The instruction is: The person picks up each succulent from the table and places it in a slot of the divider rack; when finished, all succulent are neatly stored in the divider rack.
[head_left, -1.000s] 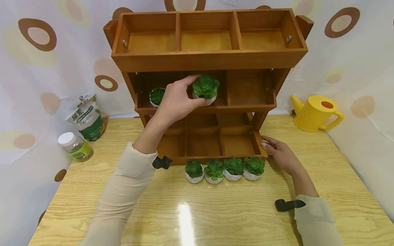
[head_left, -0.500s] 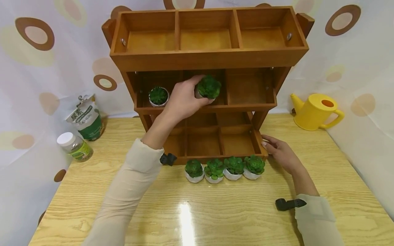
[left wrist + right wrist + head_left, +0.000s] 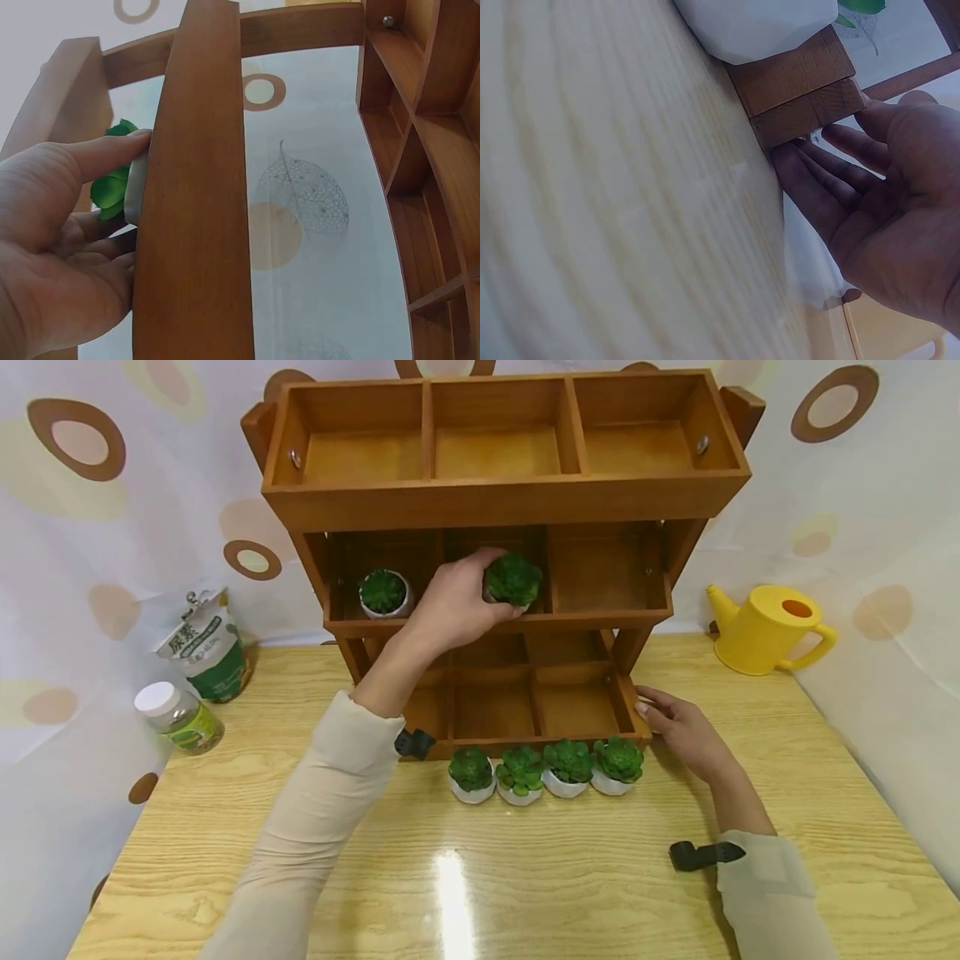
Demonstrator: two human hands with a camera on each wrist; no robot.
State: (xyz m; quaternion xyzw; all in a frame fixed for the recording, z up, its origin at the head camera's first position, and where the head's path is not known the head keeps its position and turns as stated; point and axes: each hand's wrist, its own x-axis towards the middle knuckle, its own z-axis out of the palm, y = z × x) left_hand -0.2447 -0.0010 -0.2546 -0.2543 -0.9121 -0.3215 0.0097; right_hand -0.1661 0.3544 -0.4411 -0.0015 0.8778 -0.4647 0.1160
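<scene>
In the head view my left hand pinches a potted succulent between thumb and fingers. The plant is at the middle compartment of the wooden shelf's centre tier. In the left wrist view the thumb presses the white pot, partly hidden behind the tier's front board. Another potted succulent sits in the left compartment of that tier. My right hand touches the front right corner of the lowest tier. The right wrist view shows its fairly straight fingers against the wood's end.
Several potted succulents stand in a row before the shelf. A yellow watering can is at the right. A white-lidded jar and a green-and-white bag stand at the left on the wooden table.
My left hand has moved slightly right with the succulent and lowered it a little at the middle compartment. The right hand keeps its place on the lowest tier's corner.
</scene>
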